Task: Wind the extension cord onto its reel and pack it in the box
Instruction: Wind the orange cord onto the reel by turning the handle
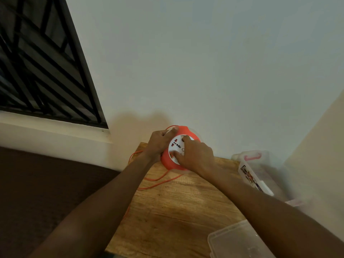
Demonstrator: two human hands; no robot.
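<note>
Now, left hand (158, 144) gripping orange reel (168, 162) (rim), right hand (195, 157) pressing its face.

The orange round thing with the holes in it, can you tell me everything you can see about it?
It is a cord reel: a round, plastic-looking orange body with a white face that carries plug sockets. It sits at the far edge of the wooden table, near the wall. The left hand grips its left rim and the right hand presses on the white face. A thin orange cord trails loose from it across the table and over the left edge, so it is not fully wound.
</note>
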